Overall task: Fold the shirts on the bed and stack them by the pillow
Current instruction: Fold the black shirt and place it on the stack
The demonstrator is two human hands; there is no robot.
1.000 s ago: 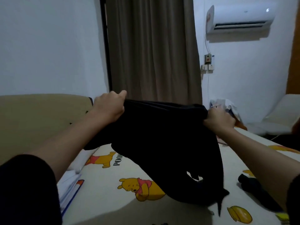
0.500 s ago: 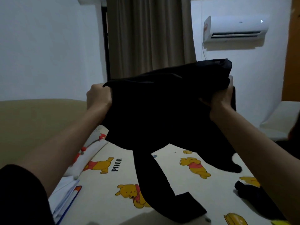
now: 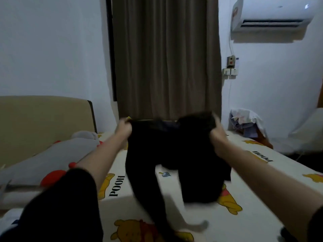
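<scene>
Lowered from chest height, the black shirt [image 3: 176, 154] now drapes onto the bed [image 3: 262, 172]; my left hand [image 3: 123, 128] and right hand [image 3: 216, 137] each pinch its top edge, ready for spreading flat.

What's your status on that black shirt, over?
Left hand and right hand each grip the black shirt at its top edge. Shirt unfolded, lower part draped on the bed. Nothing in the way.

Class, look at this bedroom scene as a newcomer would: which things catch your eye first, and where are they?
First, the black shirt at centre, held up by its top edge between the left hand and right hand, its lower part trailing onto the cartoon-bear bedsheet. Behind it hangs a brown curtain, and an air conditioner sits upper right.
</scene>
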